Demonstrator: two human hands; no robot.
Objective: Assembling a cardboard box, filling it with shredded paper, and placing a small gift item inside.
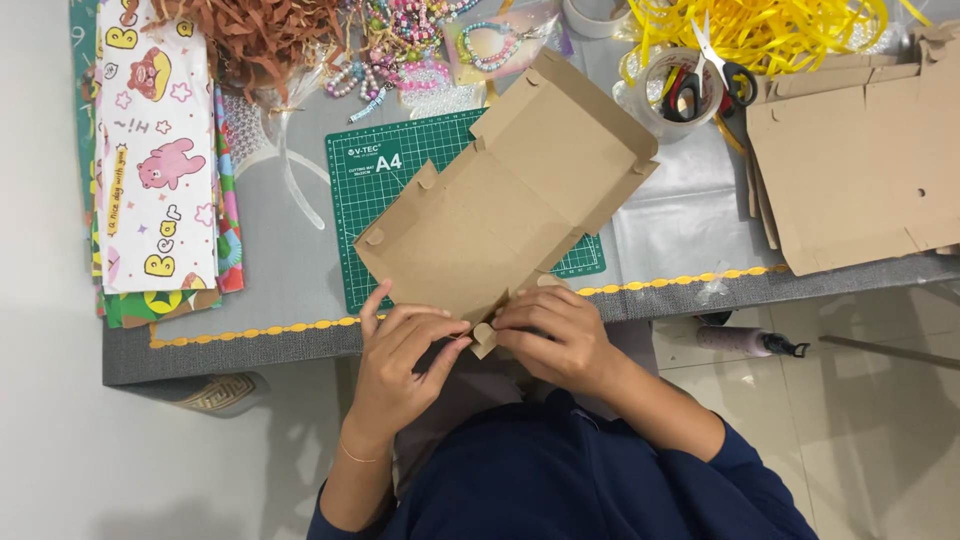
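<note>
Fingertips point(462, 338) pinching cardboard box point(505, 205) flap

I hold the flat brown cardboard box blank point(505, 215) over the green mat; more brown cardboard blanks point(860, 170) lie at my right on the table point(260, 290).
</note>
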